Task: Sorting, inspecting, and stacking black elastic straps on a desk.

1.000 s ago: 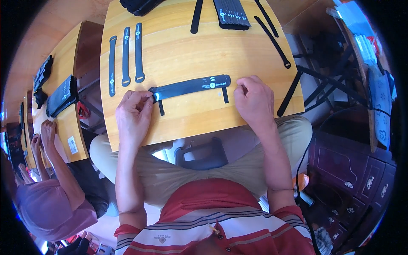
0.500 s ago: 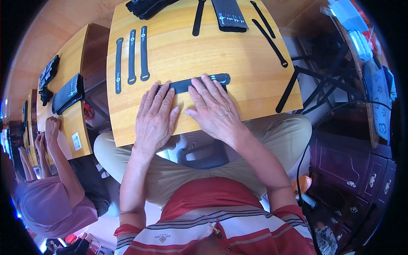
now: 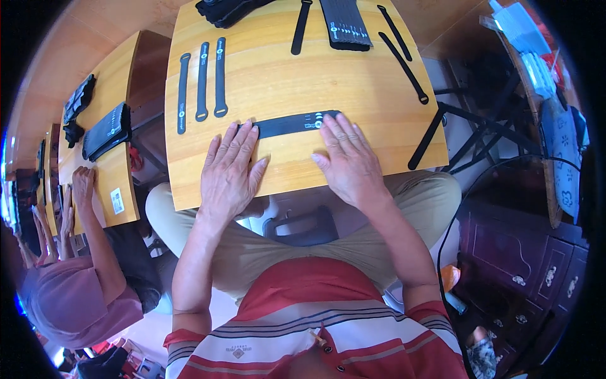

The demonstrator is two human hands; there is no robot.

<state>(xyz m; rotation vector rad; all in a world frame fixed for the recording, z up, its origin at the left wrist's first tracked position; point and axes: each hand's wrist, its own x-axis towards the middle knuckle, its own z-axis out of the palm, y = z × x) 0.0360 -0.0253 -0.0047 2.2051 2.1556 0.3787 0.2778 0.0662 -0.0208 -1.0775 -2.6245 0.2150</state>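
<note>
A black hook-and-loop strap lies flat across the near part of the wooden table. My left hand rests palm down with its fingertips over the strap's left end, which they partly hide. My right hand is flat too, fingers stretched onto the strap's right end beside some white printing. Neither hand is closed around anything. Left of them, three similar straps with slotted ends lie side by side: an outer one, a middle one and an inner one.
At the far edge are a dark bundle, a single strap and a stack of straps. More straps lie along the right side. A co-worker's hand is at another table on the left, near a strap stack.
My right hand has slid rightward along the strap to its right end, baring more of the middle. My left hand stays at the left end. The view has shifted slightly.
</note>
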